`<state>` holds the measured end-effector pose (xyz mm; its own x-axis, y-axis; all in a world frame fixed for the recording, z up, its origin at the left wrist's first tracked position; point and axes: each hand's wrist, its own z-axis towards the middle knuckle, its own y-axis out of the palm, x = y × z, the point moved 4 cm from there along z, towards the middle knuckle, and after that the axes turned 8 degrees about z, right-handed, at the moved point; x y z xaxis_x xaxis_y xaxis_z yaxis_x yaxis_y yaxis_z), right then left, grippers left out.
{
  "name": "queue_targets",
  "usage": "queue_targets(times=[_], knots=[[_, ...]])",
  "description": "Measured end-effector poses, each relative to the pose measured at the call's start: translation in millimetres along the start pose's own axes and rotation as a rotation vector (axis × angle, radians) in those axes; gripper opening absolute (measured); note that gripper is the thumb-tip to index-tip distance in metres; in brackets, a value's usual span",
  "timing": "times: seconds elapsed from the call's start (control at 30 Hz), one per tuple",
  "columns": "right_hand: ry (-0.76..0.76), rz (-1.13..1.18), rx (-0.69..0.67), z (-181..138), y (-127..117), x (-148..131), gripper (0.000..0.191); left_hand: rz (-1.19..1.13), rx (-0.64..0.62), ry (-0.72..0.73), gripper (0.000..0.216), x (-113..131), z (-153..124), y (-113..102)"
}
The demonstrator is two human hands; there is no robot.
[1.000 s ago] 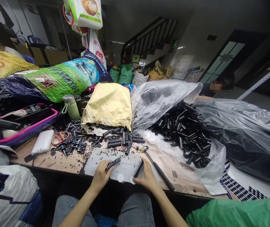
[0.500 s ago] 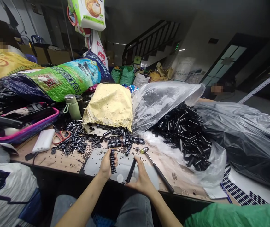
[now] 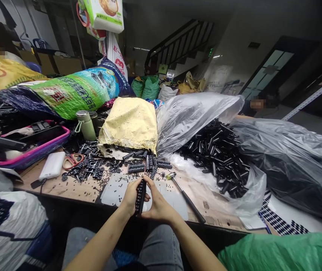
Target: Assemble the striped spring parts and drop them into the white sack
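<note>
My left hand (image 3: 129,197) grips a black ribbed roller with white dots (image 3: 140,192), held upright over the white mat (image 3: 113,190) at the table's near edge. My right hand (image 3: 157,203) is closed on a plain black tube pressed right against the roller; the tube is mostly hidden between my hands. Both hands touch each other. More dotted rollers (image 3: 148,165) lie just beyond them, in front of a yellow sack (image 3: 129,124).
A small hammer (image 3: 182,194) lies right of my hands. An open clear bag of black tubes (image 3: 220,158) fills the right side. Scissors (image 3: 71,162), a white power bank (image 3: 52,165), a green flask (image 3: 85,126) and a pink tray (image 3: 31,148) sit left. A person sits far right.
My hands have come together: the dotted roller turned from slanted to upright, and my right hand lifted the black tube off the mat and brought it left against the roller.
</note>
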<state>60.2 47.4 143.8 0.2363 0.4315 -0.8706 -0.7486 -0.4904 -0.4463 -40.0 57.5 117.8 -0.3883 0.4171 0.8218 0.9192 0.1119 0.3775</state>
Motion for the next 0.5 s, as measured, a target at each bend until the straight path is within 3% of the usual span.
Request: queue_targets(times=[0.3, 0.37, 0.5], knots=[[0.064, 0.007, 0.146, -2, 10, 18, 0.1, 0.133, -0.053, -0.087, 0.029, -14, 15, -4], [0.107, -0.046, 0.188, -5, 15, 33, 0.099, 0.273, -0.032, 0.04, 0.028, -21, 18, -9], [0.167, -0.18, 0.28, -12, 32, 64, 0.085, 0.888, 0.1, 0.517, 0.043, -39, 17, -16]])
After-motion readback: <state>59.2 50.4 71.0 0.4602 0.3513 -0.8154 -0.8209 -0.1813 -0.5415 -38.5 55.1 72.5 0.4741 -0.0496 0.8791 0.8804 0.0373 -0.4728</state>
